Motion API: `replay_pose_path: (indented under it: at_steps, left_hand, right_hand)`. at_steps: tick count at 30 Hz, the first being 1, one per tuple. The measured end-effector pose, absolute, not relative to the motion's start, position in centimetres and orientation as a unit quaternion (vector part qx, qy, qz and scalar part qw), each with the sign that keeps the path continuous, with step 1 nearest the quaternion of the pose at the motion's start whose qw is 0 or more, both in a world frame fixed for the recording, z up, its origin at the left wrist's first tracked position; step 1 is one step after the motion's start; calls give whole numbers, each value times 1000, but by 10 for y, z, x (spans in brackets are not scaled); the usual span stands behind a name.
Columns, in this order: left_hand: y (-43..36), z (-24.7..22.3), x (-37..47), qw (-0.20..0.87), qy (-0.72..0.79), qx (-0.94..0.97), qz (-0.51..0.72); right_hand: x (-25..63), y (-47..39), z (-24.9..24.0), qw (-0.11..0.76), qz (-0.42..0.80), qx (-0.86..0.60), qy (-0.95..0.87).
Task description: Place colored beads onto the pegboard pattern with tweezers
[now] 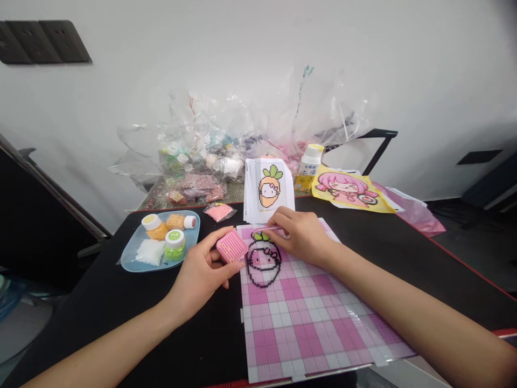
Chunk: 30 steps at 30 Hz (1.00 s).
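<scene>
Black tabletop [202, 334]: left hand [202, 273] pinches a square pink box [232, 247]; right hand [302, 235] pinches a thin stick [263, 229] pointing left near the checked board's [302, 323] far edge.

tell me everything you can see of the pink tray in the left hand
The small pink tray looks like plastic, squarish with rounded corners and parallel ridges. A few yellow-green specks show among its grooves. The left hand holds it between thumb and fingers, turned askew, by the checked board's left edge; whether they touch is unclear.
</scene>
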<state>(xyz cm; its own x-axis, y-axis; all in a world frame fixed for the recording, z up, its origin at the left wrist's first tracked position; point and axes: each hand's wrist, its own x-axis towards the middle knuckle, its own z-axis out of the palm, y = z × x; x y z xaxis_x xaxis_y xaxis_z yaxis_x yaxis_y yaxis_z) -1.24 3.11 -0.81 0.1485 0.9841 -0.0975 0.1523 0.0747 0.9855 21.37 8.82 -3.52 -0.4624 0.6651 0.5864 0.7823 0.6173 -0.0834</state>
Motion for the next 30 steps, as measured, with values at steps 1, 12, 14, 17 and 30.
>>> replay_pose_path:
  at_steps: [1, 12, 14, 17, 30]
  left_hand:
    - [31, -7, -12, 524, 514, 548, 401]
    - [30, -6, -11, 575, 462, 535, 412]
    - [29, -7, -11, 581, 457, 534, 410]
    - [27, -5, -10, 584, 457, 537, 403]
    - [28, -6, -9, 594, 449, 538, 395]
  right_hand:
    - [214, 88, -35, 303, -100, -423, -848]
    - [205, 75, -24, 373, -50, -247, -893]
    - [204, 74, -24, 366, -45, -237, -899]
    - [203, 74, -25, 366, -47, -230, -900]
    - [201, 75, -28, 364, -52, -217, -904]
